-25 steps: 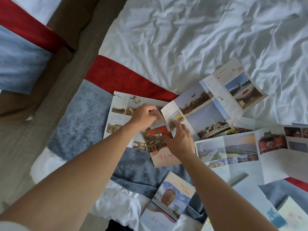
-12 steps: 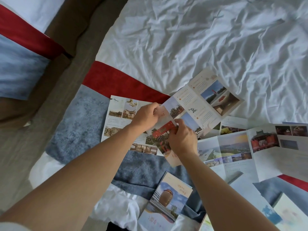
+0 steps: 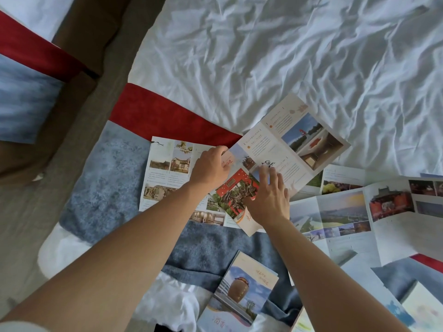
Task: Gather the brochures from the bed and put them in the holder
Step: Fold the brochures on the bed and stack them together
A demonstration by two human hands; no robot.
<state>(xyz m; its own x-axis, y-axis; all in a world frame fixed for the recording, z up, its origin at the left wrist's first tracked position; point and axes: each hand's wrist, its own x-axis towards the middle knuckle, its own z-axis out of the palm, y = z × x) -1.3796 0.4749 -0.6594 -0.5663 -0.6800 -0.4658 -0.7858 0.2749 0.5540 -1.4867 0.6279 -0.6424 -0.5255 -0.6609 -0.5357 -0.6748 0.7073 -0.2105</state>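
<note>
A multi-panel brochure (image 3: 296, 140) lies partly folded on the bed, its red cover panel (image 3: 236, 191) under my hands. My left hand (image 3: 211, 167) pinches its left edge. My right hand (image 3: 268, 200) lies flat on a folded panel with fingers spread. An open brochure with house photos (image 3: 165, 171) lies beneath at the left. Another open brochure with landscape photos (image 3: 347, 212) spreads out to the right. A folded brochure showing a brown jar (image 3: 247, 291) lies near the front. No holder is in view.
A blue and red bed runner (image 3: 107, 178) crosses the crumpled white sheet (image 3: 287, 56). More brochures (image 3: 417, 305) lie at the bottom right. A strip of floor (image 3: 79, 111) separates this bed from a second bed (image 3: 21, 97) at the left.
The brochure's long photo panels have folded over toward the left, showing text panels. My right hand went from pinching the paper to lying flat with fingers spread. My left hand kept its hold.
</note>
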